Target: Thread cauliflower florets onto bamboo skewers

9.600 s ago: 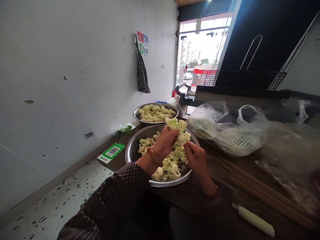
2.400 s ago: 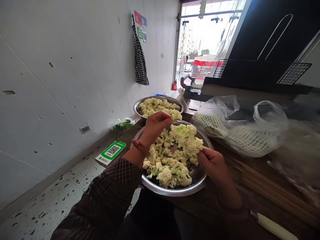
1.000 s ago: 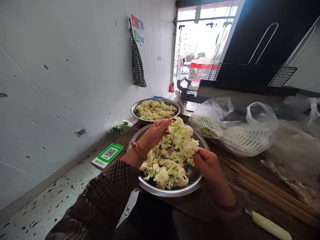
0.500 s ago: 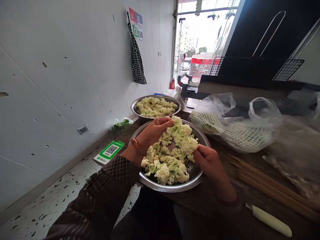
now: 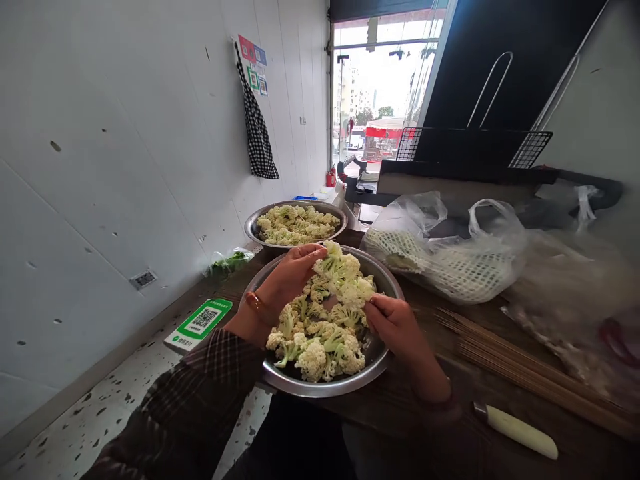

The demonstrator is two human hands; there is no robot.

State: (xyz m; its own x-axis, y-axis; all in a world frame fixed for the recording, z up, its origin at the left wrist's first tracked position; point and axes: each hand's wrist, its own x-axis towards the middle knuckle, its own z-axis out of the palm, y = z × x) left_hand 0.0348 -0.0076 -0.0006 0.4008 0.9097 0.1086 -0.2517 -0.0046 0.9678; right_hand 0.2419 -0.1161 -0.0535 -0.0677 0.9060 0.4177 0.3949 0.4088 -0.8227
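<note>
Above the near steel bowl (image 5: 325,389), both hands are holding up one cauliflower cluster (image 5: 345,277). The left hand (image 5: 294,272) is pinching its upper end between thumb and fingers, over the bowl's back-left part, while the right hand (image 5: 396,323) is gripping its lower edge close to the bowl's right rim. Inside the near bowl, cauliflower pieces (image 5: 320,353) are lying heaped, mostly toward the front. Just behind the near bowl, a second steel bowl (image 5: 251,227) is holding more florets (image 5: 295,223). Left of the near bowl, a green-and-white code card (image 5: 203,323) is lying flat, and a clear bag of greens (image 5: 230,261) is resting farther back on that side. Right of the near bowl, a plastic bag (image 5: 463,267) with white netting inside is slumping on the dark table (image 5: 423,300). Thin wooden sticks (image 5: 500,357) are lying bundled on the bowl's right, and a pale-handled tool (image 5: 523,432) is lying to the bowl's front right, its metal end fading into shadow.
</note>
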